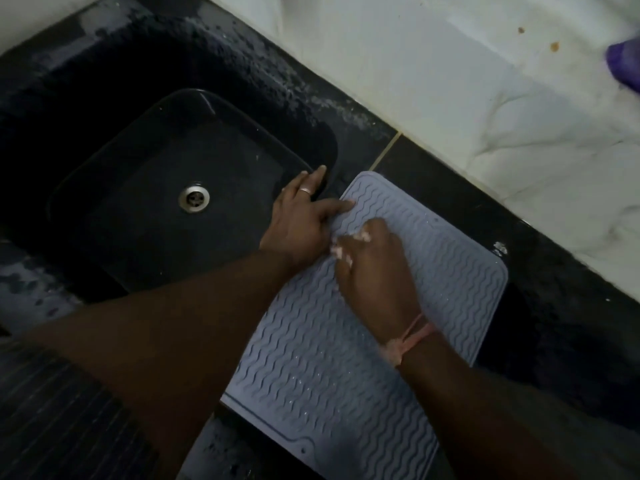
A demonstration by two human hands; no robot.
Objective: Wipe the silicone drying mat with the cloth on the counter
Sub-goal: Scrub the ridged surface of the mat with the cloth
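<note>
One drain (194, 199) in bare sink (104, 140)

The drying mat (433, 271) is pale grey-blue, ribbed with wavy zigzag lines. The counter (519, 209) is black, the sink (149, 237) glossy black with a silver drain (194, 198). The far wall (450, 81) is white, grey-veined; a purple thing (625, 64) shows far right.

One head-worn camera looks steeply down from above, close over the dark tabletop (540, 258). The frame is tilted, so the pale wall (450, 71) runs diagonally across the upper right. The sink (145, 188) fills the left, the grey mat (346, 375) the lower centre, and both forearms enter from the bottom edge.
</note>
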